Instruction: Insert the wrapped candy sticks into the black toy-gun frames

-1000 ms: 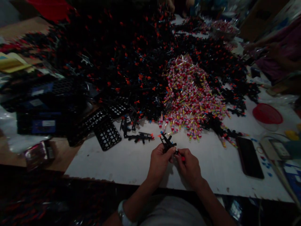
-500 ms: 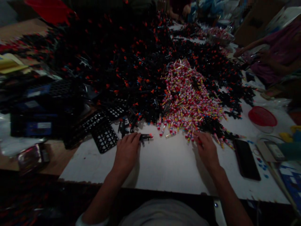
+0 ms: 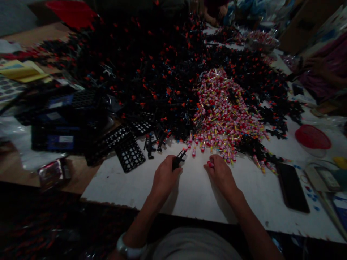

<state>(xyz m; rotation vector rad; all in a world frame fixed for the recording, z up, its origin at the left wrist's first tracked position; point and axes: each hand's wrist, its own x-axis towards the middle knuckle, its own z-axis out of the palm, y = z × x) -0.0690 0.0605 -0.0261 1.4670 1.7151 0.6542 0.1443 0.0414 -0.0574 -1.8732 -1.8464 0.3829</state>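
My left hand (image 3: 166,177) is closed around a black toy gun (image 3: 179,159) with an orange tip, held above the white tabletop and pointing up to the right. My right hand (image 3: 221,175) pinches a small candy tube (image 3: 210,164) with a red cap, mostly covered by the fingers. The two hands are apart, facing each other. Just beyond them spreads a heap of pink-labelled candy tubes (image 3: 225,112). A few black toy guns (image 3: 150,146) lie on the table beyond my left hand, beside a black plastic grid tray (image 3: 130,155).
A huge pile of black toy guns (image 3: 151,72) with orange tips fills the back. At right lie a phone (image 3: 292,187) and a red mesh basket (image 3: 313,137). Dark boxes (image 3: 59,139) are stacked at left. Other people sit at the far side and right.
My left hand has lifted the toy gun off the table and moved right. My right hand has drawn a candy tube from the heap's edge, leftward. The view has shifted slightly.
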